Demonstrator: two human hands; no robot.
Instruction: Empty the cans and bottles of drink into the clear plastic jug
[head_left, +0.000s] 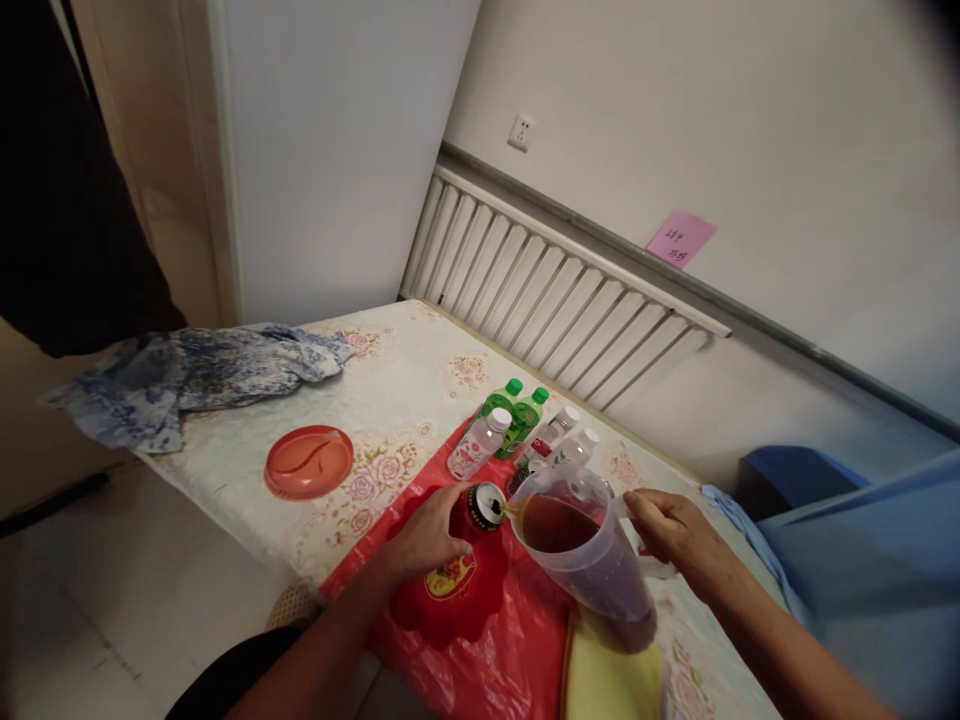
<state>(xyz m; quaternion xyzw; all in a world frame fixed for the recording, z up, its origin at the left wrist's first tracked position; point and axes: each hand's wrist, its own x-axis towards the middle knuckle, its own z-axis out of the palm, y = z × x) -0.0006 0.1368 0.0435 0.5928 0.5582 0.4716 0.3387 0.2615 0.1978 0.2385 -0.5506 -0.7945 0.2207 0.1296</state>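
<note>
My left hand [427,532] grips a dark drink can [488,506] by its side, its silver top and opening facing up and right. My right hand [670,527] is closed round the handle of a translucent plastic pitcher [604,580], which tilts left and contains brown-amber liquid. A thin amber stream shows between the pitcher's lip and the can's opening. Beneath the can lies a red scalloped tray [480,610] with a gold emblem. Just behind the can stands a clear bottle with a white cap [480,446].
Two green bottles [523,422] and two clear white-capped bottles [551,440] stand behind. A red plastic sheet [517,660] covers part of the flowered tablecloth [409,345]. An orange-red lid [309,462], a blue-white cloth [225,370] and a yellow item [611,675] lie around. A radiator [555,275] lines the wall.
</note>
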